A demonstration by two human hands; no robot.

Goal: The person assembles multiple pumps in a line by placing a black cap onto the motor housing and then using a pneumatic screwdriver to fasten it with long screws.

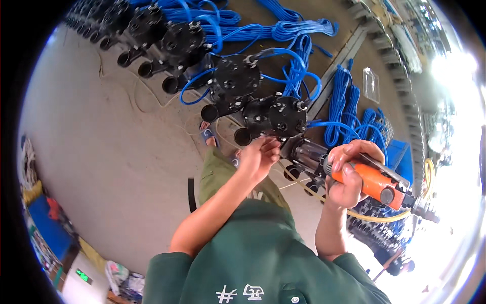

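Note:
My right hand (352, 175) is wrapped round an orange air wrench (373, 183) with a metal lever along its side. The tool's dark nose points left, toward a row of black pump-like units. A hose fitting shows at its far right end. My left hand (260, 158) is closed, with fingertips drawn together at the near edge of a black cylindrical unit (286, 119). Whatever those fingers pinch, if anything, is too small to make out. This unit has a round lid with bolts, a blue cable and a black pipe mouth (243, 137) facing me.
More black units (235, 76) run in a line to the upper left. Bundles of blue cable (304, 30) lie behind them. A yellowish air hose (377, 219) curves below the tool. A blue bin (400, 159) stands at the right, and a white scale-like box (83, 281) at lower left.

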